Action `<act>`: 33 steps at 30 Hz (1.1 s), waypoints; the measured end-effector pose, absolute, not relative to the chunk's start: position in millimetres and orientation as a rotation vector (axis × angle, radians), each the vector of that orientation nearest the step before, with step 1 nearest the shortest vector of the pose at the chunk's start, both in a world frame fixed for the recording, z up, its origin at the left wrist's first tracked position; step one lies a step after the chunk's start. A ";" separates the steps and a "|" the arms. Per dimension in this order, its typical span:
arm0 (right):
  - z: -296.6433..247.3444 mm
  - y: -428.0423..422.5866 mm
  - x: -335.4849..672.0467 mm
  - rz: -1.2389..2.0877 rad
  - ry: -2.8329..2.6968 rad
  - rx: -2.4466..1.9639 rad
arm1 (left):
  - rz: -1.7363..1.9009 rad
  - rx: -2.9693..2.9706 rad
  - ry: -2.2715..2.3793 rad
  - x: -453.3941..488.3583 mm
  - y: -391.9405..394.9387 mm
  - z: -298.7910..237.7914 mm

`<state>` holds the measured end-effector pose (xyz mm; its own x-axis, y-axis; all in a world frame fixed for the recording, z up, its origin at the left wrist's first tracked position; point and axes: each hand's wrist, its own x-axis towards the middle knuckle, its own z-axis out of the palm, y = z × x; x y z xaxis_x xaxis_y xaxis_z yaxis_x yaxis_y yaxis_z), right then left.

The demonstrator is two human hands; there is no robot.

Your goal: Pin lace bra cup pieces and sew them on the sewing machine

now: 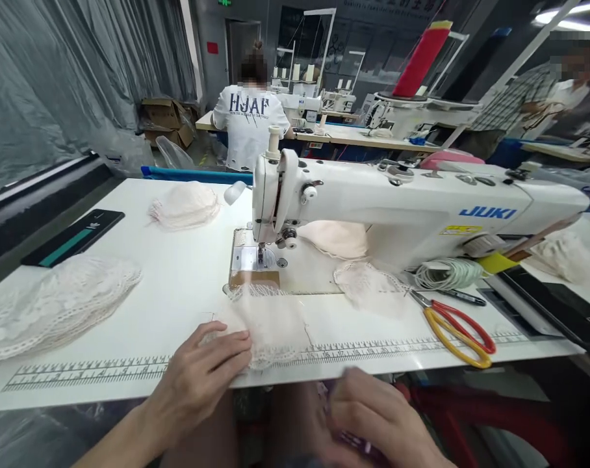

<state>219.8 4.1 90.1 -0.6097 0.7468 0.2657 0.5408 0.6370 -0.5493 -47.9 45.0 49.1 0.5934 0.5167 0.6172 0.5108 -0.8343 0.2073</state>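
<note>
My left hand (210,374) lies palm down near the table's front edge, fingers stretched out over a sheer white lace-edged fabric piece (275,325). That piece reaches from the hand to just in front of the needle area of the white JUKI sewing machine (397,201). Below the table edge, over my lap, my right hand (373,416) is curled closed and somewhat blurred. Something purple and patterned shows beside its fingers; whether the hand holds it is unclear. A second lace-edged piece (368,286) rests right of the machine bed, next to red-and-yellow-handled scissors (458,331).
Stacked lace pieces (61,299) lie at the left, with another pile (188,205) behind. A dark flat box (73,239) sits at the left edge. Coiled cord (448,274), a black pen (463,298) and a phone-like dark slab (553,299) are at right. A person (249,120) sits ahead.
</note>
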 end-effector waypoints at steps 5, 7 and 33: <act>86.9 51.5 164.4 0.294 -2.534 -0.809 | 1.159 2.732 0.978 -43.5 46.6 50.3; 76.2 58.2 157.6 0.246 -2.574 -0.816 | 1.174 2.690 1.019 -41.5 46.7 49.7; 55.8 45.1 161.7 0.213 -2.489 -0.879 | 0.952 2.850 1.221 -32.4 38.5 56.1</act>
<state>161.7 45.1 55.8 -0.6734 0.6248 0.3952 0.5487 0.7806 -0.2992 -32.4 38.5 56.1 0.5453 0.6303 0.5526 0.6897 -0.7120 0.1315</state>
